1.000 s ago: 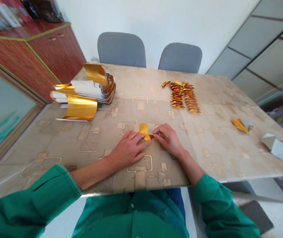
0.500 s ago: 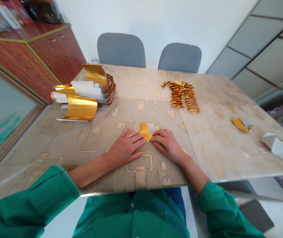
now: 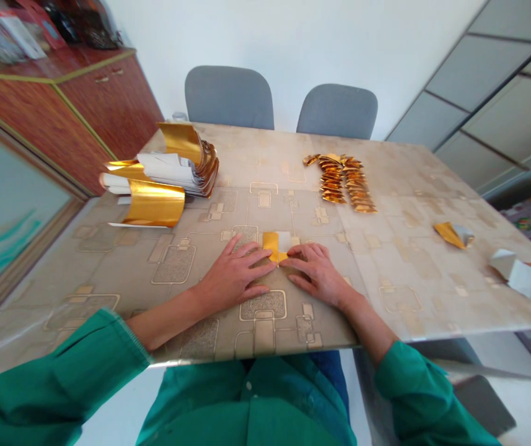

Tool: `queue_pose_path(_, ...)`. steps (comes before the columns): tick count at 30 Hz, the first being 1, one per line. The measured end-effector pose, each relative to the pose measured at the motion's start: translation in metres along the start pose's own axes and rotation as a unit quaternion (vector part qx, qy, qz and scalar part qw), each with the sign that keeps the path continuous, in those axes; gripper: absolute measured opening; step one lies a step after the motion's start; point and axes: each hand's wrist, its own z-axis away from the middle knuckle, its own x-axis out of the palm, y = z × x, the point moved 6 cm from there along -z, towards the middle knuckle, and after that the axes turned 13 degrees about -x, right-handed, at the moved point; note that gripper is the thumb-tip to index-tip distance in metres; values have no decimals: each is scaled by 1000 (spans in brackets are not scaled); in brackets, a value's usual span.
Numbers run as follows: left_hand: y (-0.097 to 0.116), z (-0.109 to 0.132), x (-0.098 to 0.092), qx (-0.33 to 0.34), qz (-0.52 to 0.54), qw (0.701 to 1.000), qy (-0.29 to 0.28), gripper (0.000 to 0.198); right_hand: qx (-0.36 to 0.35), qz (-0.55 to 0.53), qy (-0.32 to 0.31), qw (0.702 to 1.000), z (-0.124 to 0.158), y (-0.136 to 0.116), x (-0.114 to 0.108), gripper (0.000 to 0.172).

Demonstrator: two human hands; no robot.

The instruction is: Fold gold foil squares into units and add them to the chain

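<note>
A small gold-and-white folded paper (image 3: pixel 275 243) lies on the patterned table (image 3: pixel 386 272) right in front of me. My left hand (image 3: pixel 235 275) rests flat beside it, fingers spread, with the fingertips pressing the paper's left edge. My right hand (image 3: pixel 315 272) lies flat on the other side, its fingers pressing the paper's lower right corner. Neither hand lifts the paper off the table.
A stack of curled gold foil sheets (image 3: pixel 167 173) sits at the far left. Rows of finished gold folded pieces (image 3: pixel 344 183) lie at the far middle. A loose gold piece (image 3: pixel 453 234) and white folded papers (image 3: pixel 513 272) lie at the right. Two grey chairs (image 3: pixel 284 102) stand behind the table; a wooden cabinet (image 3: pixel 61 105) is at left.
My right hand has flattened from a pinch onto the paper's corner. My left hand has slid slightly, still pressing the paper. The paper stays in place.
</note>
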Motion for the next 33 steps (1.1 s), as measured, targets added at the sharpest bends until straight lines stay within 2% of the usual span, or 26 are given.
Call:
queue_pose_path(11, 3, -2, -4, 4, -18, 1000, 22, 35, 4, 4, 5, 1000, -1, 0, -1, 30)
queue_pose_path(18, 6, 0, -4, -13, -26, 999, 32, 39, 3, 1, 11, 1000, -1, 1, -1, 32)
queue_pose_path(24, -2, -14, -6, 6, -23, 997, 72, 21, -36, -12, 8, 999, -13, -13, 7, 34)
queue_pose_path(28, -6, -22, -4, 36, -26, 994, 96, 21, -52, -39, 50, 997, -18, -13, 4, 29)
queue_pose_path(32, -9, -24, -1, 75, -18, 991, 106, 25, -37, -30, 119, 992, -14, 7, -12, 27)
queue_pose_path(33, -10, -25, 0, 90, -14, 990, 103, 26, -42, -25, 118, 992, -14, 12, -15, 28)
